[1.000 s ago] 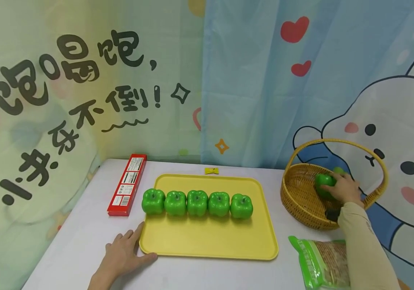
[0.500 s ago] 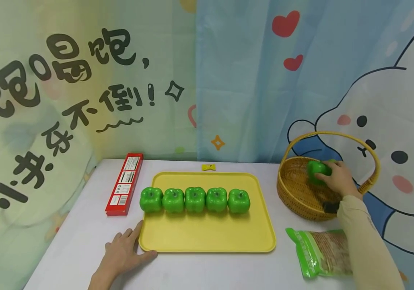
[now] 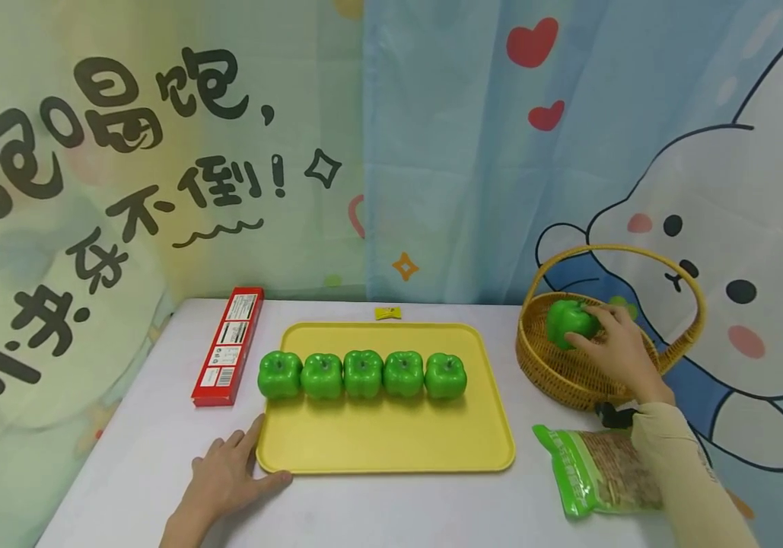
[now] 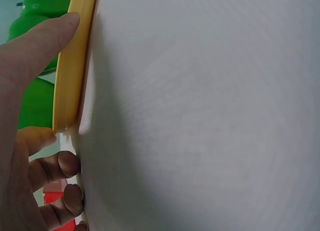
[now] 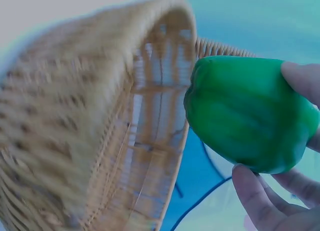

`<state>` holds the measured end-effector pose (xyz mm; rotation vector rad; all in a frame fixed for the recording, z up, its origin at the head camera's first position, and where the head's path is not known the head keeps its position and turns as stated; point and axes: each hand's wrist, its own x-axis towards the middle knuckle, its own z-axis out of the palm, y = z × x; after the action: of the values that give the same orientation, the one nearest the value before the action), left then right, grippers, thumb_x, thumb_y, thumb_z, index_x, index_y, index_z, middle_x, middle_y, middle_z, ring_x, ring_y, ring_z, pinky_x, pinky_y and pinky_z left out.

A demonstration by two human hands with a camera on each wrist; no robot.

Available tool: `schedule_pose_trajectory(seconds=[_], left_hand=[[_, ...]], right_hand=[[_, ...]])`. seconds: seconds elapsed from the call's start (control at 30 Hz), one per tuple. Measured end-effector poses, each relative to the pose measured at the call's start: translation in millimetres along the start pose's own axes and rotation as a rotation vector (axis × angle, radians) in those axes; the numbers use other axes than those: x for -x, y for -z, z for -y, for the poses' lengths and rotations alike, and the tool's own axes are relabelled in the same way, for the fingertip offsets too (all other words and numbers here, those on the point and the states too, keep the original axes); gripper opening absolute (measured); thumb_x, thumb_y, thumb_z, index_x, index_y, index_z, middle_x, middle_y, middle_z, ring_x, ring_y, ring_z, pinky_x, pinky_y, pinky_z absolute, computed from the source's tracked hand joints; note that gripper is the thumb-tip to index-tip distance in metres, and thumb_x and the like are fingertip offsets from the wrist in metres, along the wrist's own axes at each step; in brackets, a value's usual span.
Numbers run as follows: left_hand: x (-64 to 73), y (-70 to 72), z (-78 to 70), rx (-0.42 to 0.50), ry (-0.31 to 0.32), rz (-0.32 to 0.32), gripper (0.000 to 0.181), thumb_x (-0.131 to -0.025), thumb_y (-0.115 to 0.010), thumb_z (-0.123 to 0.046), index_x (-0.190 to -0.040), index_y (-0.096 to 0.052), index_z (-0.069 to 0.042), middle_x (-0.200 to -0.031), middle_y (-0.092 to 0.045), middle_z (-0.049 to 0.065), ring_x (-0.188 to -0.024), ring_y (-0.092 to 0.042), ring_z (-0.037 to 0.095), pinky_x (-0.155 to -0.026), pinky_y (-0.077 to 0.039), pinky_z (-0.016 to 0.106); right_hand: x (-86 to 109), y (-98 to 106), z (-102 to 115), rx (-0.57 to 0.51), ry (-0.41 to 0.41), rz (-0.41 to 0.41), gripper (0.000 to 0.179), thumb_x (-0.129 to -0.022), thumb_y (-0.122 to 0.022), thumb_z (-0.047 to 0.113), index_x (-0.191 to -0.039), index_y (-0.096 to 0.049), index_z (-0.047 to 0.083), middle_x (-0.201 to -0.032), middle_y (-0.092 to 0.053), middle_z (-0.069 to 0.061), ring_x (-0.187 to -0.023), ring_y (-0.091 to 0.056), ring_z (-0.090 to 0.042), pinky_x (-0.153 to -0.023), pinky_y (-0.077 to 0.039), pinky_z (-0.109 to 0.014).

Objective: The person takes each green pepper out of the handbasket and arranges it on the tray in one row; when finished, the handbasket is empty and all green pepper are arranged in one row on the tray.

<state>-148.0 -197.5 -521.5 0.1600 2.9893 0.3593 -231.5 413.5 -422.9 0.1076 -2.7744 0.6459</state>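
My right hand (image 3: 620,350) pinches a green bell pepper (image 3: 571,323) between thumb and fingers, over the wicker basket (image 3: 535,369). In the right wrist view the pepper (image 5: 245,111) is beside the basket's rim, thumb on one side and fingertips on the other. Several more green bell peppers (image 3: 363,373) form a row across the yellow tray (image 3: 384,445). With fingers spread, my left hand (image 3: 223,476) rests at the tray's near left corner. The left wrist view has its thumb (image 4: 65,31) on the tray's rim and the other fingers around the corner.
A long red box (image 3: 227,350) lies left of the tray. Behind the tray is a small yellow packet (image 3: 387,313). A green-and-clear bag (image 3: 596,468) lies in front of the basket, partly under the right sleeve. The basket's tall handle (image 3: 692,304) arches up behind the right hand.
The right hand has lifted the bell pepper from inside the basket and brought it left and toward the rim. The head view has shifted slightly; the left hand keeps its place at the tray.
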Motion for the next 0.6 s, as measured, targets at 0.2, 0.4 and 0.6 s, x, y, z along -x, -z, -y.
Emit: schedule_pose_trajectory(seconds=[0.2,0.4,0.6], left_hand=[[0.6,0.2,1.2,-0.005,0.0,0.005,0.114,-0.068,-0.066,-0.084,-0.154,-0.04,-0.014,-0.122,-0.065,0.012,-0.105,-0.06,0.034,-0.075,-0.048,0.061],[-0.4,2.4,0.8,-0.001,0.006,0.007,0.113,-0.069,-0.066,-0.083,-0.154,-0.04,-0.013,-0.123,-0.064,0.013,-0.105,-0.06,0.034,-0.075,-0.047,0.062],[0.2,1.4,-0.7,0.0,-0.004,0.006,0.113,-0.069,-0.067,-0.082,-0.154,-0.04,-0.013,-0.123,-0.065,0.014,-0.104,-0.061,0.034,-0.074,-0.048,0.062]], right_hand=[[14.7,-14.5,28.1,-0.057,0.073,-0.128,0.058,-0.088,-0.078,0.019,-0.133,-0.053,-0.008,-0.132,-0.043,-0.032,-0.107,-0.052,-0.046,-0.082,-0.049,-0.052],[26.4,-39.3,58.8,-0.074,0.165,-0.234,0.056,-0.079,-0.084,0.01,-0.126,-0.059,-0.007,-0.125,-0.048,-0.028,-0.097,-0.06,-0.04,-0.075,-0.054,-0.04],[40.7,-67.5,81.9,-0.048,0.141,-0.236,0.058,-0.077,-0.086,0.016,-0.125,-0.061,-0.005,-0.123,-0.05,-0.027,-0.089,-0.061,-0.037,-0.071,-0.052,-0.045]])
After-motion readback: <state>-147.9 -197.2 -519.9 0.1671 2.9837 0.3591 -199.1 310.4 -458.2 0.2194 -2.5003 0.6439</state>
